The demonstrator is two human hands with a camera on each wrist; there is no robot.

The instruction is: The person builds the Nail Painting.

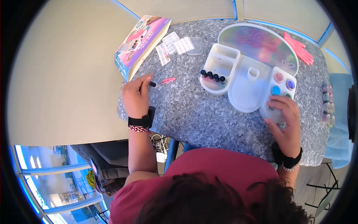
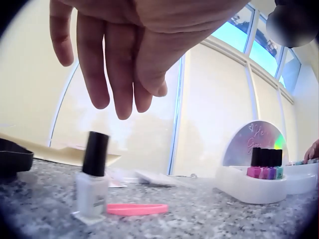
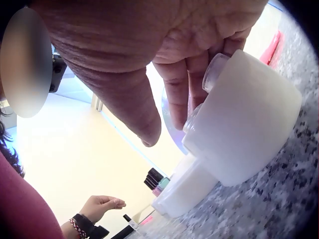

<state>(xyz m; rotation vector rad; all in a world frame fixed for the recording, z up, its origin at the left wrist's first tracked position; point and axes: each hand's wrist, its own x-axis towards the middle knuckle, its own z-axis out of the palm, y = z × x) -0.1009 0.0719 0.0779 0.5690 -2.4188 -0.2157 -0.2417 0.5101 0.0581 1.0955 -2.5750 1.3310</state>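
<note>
My left hand hovers over a small nail polish bottle with a black cap and pale contents. In the left wrist view its fingers hang loosely above the cap, apart from it, holding nothing. Pink tweezers lie beside the bottle. My right hand is over the right-hand section of a white nail art station, its fingertips at the small round pots and its thumb spread away. A blue pot shows just ahead of the fingers; other pots are partly hidden. Several black-capped polish bottles stand in the station's left section.
An upright iridescent panel backs the station. Behind the left hand stands an opened cardboard box, near sticker sheets and clear plastic trays. Pink gloves lie at the back right, and stacked small jars along the right edge.
</note>
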